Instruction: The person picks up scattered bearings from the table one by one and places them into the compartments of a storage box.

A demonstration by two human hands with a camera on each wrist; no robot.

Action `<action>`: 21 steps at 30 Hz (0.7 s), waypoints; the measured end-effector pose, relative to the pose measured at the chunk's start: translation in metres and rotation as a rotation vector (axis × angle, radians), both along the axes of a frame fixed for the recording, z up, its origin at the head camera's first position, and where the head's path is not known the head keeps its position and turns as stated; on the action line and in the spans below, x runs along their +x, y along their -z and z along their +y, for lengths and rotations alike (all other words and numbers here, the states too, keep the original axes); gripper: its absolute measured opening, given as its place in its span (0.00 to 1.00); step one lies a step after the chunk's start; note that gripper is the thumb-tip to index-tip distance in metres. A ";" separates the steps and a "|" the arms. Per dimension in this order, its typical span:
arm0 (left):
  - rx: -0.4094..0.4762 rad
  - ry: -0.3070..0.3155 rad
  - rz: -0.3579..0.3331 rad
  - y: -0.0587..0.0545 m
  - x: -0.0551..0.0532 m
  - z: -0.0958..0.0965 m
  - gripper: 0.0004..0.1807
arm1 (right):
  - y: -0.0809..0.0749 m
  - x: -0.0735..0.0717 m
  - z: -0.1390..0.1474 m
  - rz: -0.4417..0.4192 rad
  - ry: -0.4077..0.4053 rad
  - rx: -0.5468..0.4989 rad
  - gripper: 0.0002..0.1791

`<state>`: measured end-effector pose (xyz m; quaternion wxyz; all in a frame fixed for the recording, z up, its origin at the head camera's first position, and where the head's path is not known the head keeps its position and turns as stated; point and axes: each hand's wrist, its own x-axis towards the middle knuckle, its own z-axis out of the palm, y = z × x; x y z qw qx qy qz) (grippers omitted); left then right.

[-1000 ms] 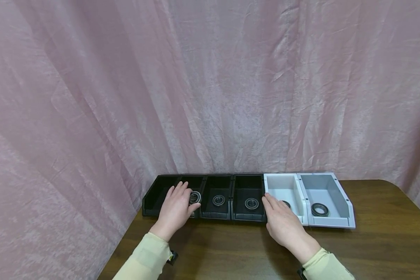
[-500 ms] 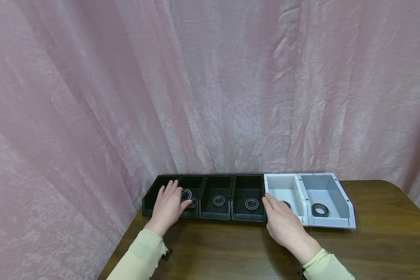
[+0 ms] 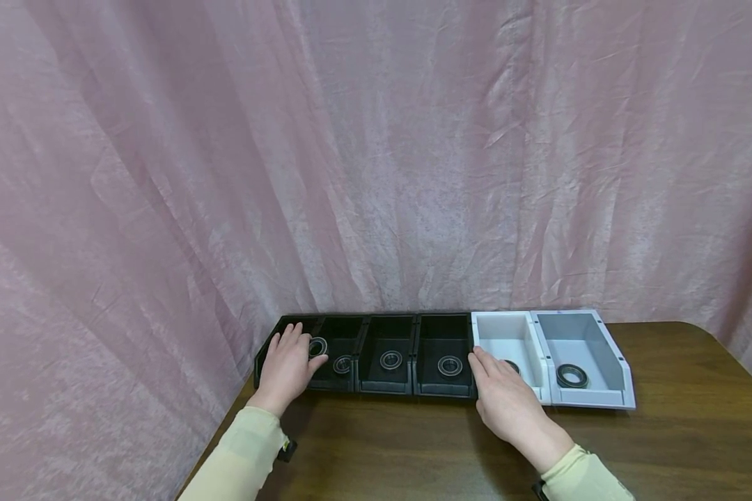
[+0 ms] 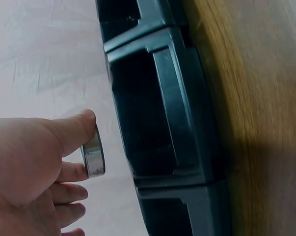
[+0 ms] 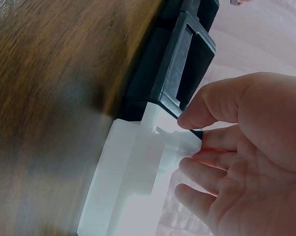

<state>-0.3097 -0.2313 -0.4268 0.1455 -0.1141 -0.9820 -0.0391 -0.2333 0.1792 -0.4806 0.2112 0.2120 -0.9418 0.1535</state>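
Observation:
My left hand [image 3: 285,365] is over the leftmost black bin [image 3: 291,321]. In the left wrist view it pinches a metal ball bearing [image 4: 94,157] between thumb and forefinger, the ring standing on edge above the bins. My right hand [image 3: 507,393] rests at the boundary between the last black bin [image 3: 445,327] and the white bin [image 3: 501,323]. Its fingers are relaxed, with thumb and fingertips right at the rim [image 5: 174,120]. A bearing in the white bin is partly hidden by this hand. Other bearings [image 3: 342,364] lie singly in the black bins to the right.
The bins stand side by side in one row on a brown wooden table [image 3: 407,445]. At the right end is a light grey bin [image 3: 576,327] with a dark bearing [image 3: 572,376]. A pink curtain [image 3: 413,174] hangs close behind the row.
My left hand has moved left with the bearing, from the second black bin to the leftmost one, uncovering another bearing in the second bin. My right hand has stayed in place.

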 end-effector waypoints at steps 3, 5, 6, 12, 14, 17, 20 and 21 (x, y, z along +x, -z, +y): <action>0.007 -0.007 0.008 0.001 -0.003 -0.006 0.34 | -0.001 0.001 0.000 0.001 0.000 -0.001 0.37; 0.015 -0.019 -0.002 0.002 -0.006 -0.010 0.34 | -0.001 0.000 0.000 -0.001 0.000 0.002 0.37; 0.019 -0.023 -0.003 0.001 -0.007 -0.012 0.34 | -0.001 0.001 0.000 -0.003 0.001 0.004 0.37; 0.024 -0.041 -0.008 -0.001 -0.010 -0.024 0.34 | -0.002 0.001 0.000 -0.015 0.007 0.006 0.37; 0.028 -0.048 -0.005 -0.001 -0.011 -0.027 0.34 | -0.002 0.000 0.000 -0.013 0.009 0.007 0.37; 0.035 -0.059 -0.002 -0.002 -0.011 -0.031 0.34 | -0.002 0.000 0.000 -0.006 0.009 0.012 0.37; 0.037 -0.071 -0.005 -0.002 -0.011 -0.035 0.33 | -0.002 0.000 -0.001 -0.005 0.006 0.013 0.37; 0.036 -0.073 -0.009 -0.002 -0.011 -0.036 0.33 | -0.002 0.000 -0.001 -0.006 0.006 0.013 0.37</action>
